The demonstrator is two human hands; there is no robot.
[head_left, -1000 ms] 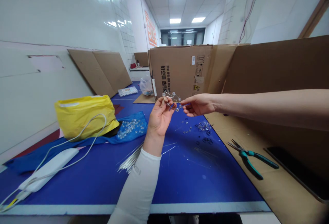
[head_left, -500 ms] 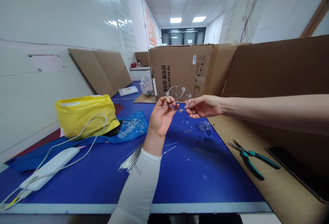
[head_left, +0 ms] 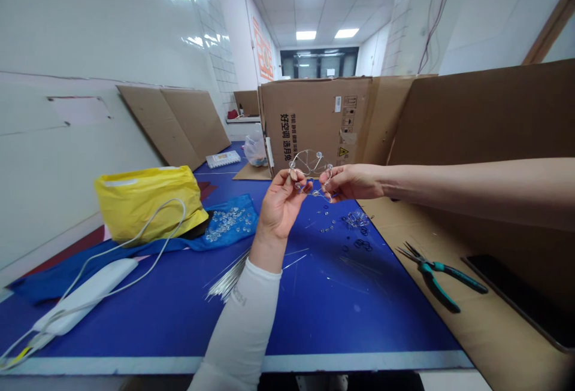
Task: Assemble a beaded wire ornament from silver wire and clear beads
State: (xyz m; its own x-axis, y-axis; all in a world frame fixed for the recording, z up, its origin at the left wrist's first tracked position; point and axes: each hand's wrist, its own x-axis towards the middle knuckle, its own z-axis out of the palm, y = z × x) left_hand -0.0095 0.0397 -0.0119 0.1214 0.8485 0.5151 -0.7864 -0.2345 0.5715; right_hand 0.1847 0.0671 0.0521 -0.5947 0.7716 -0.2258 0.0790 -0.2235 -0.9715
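Note:
A round frame of thin silvery wire with clear beads (head_left: 308,161) is held up above the blue table, in front of the cardboard box. My left hand (head_left: 284,199) pinches its left side between thumb and fingers. On the right side, the fingers of my right hand (head_left: 344,182) are closed on the wire near a bead. Below lie several clear beads and small dark rings (head_left: 363,245). A bundle of straight wires (head_left: 228,278) rests beside my left forearm, partly covered by the sleeve.
Green-handled pliers (head_left: 435,271) and a dark flat object (head_left: 516,298) lie on cardboard at right. At left are a yellow bag (head_left: 148,202), beads on blue cloth (head_left: 229,223) and a white power strip (head_left: 90,292). A large box (head_left: 314,103) stands behind.
My right hand has closed its fingers more tightly around the right side of the wire frame. My left hand keeps its hold, nearly still.

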